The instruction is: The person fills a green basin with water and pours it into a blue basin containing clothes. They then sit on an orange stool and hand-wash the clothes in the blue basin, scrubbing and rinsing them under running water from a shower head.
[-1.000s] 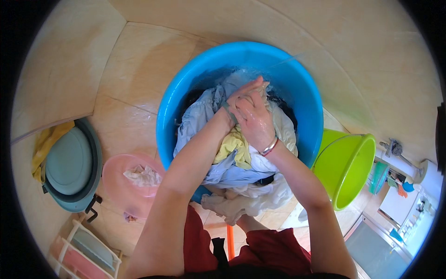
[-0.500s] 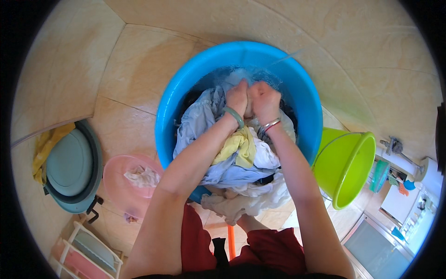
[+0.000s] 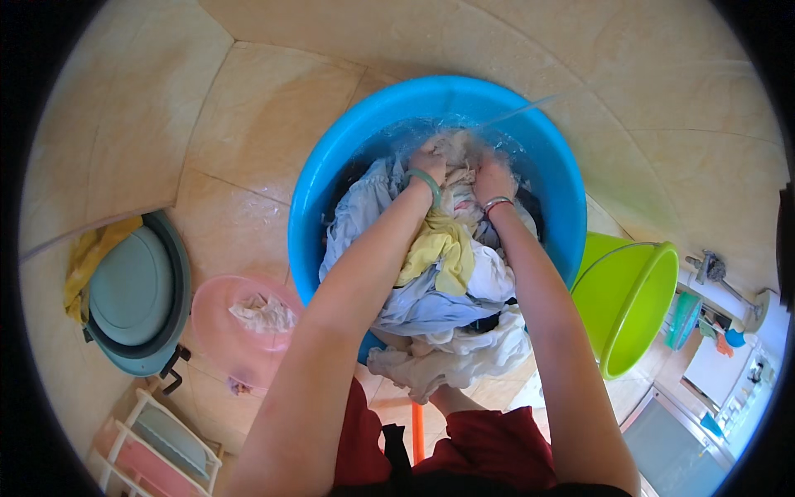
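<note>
A large blue basin point(image 3: 571, 199) holds a heap of wet clothes in water. In its far part, my left hand point(image 3: 431, 161), with a green bangle at the wrist, grips a wet beige cloth point(image 3: 460, 172). My right hand point(image 3: 495, 176), wearing a silver bangle and a red band, has hold of the same cloth's right side. A thin water stream point(image 3: 517, 110) comes in from the upper right and splashes beside the hands, partly blurring the fingers. Nearer me lie a yellow garment point(image 3: 439, 248), a pale blue garment point(image 3: 422, 302) and a white garment point(image 3: 490, 277).
A lime-green bucket point(image 3: 617, 306) stands right of the basin. At left are a pink basin point(image 3: 219, 323) holding a crumpled white cloth point(image 3: 263, 315), grey-green basins point(image 3: 132, 286) against the wall, and a white rack point(image 3: 137, 431). Whitish fabric point(image 3: 447, 369) hangs over the basin's near rim.
My hands were close together as fists; now they are farther apart, with the beige cloth spread between them. The view has shifted slightly, so the basin sits a little farther right.
</note>
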Available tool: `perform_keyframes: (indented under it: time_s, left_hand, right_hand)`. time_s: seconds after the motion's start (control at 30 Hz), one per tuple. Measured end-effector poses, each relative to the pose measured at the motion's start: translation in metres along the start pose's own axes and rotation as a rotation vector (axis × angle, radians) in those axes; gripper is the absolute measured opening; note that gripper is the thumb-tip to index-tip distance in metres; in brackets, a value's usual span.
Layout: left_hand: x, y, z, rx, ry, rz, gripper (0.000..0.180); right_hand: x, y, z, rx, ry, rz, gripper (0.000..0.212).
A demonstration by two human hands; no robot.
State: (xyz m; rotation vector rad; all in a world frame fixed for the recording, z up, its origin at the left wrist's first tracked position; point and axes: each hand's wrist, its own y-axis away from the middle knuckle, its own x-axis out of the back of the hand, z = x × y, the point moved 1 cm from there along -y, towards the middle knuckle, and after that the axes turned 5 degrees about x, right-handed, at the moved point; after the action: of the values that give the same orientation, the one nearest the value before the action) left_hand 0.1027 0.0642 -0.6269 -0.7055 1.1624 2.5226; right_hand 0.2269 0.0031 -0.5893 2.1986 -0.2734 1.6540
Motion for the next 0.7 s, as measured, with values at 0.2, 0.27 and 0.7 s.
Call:
perform_keyframes:
  time_s: [0.2, 0.27, 0.7]
  left_hand:
    - [-0.005, 0.005, 0.011, 0.005, -0.184, 0.041, 0.039]
    - [-0.006, 0.011, 0.016, 0.040, -0.087, -0.017, 0.038]
    - [-0.047, 0.060, 0.032, 0.428, 0.366, -0.667, 0.037]
  right_hand:
    - [-0.001, -0.007, 0.005, -0.095, -0.070, 0.016, 0.022]
    - [0.011, 0.004, -0.004, 0.090, -0.280, 0.130, 0.017]
    - [0.113, 0.094, -0.104, 0.591, -0.385, 0.362, 0.016]
